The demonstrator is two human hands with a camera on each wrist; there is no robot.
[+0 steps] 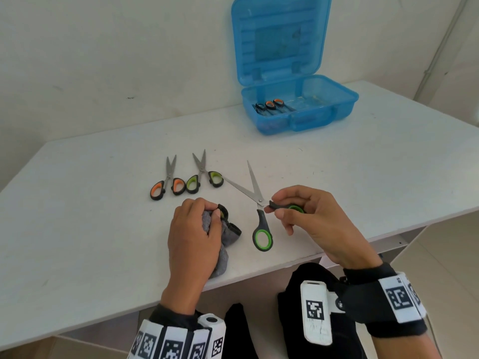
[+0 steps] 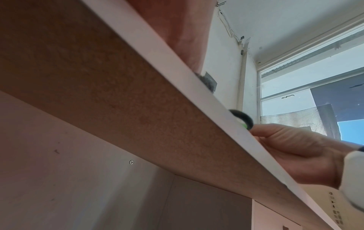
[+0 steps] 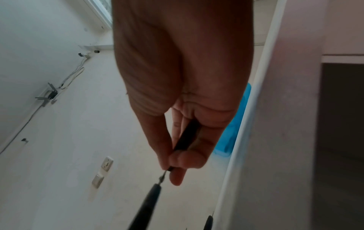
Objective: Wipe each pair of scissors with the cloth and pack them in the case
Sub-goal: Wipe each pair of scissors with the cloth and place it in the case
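Large steel-bladed scissors [image 1: 255,200] with black-and-green loop handles sit lower centre in the head view, blades spread in a V toward the upper left, one loop hanging toward the near table [image 1: 337,177] edge. The right hand [image 1: 308,221], palm down, pinches the other handle between thumb and curled fingers. The left hand [image 1: 193,239], knuckles up, clutches a fuzzy grey cloth [image 1: 225,235]. The translucent blue plastic case [image 1: 298,110] stands open at upper right.

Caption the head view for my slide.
Right hand holds open green scissors; left hand grips cloth; case open.
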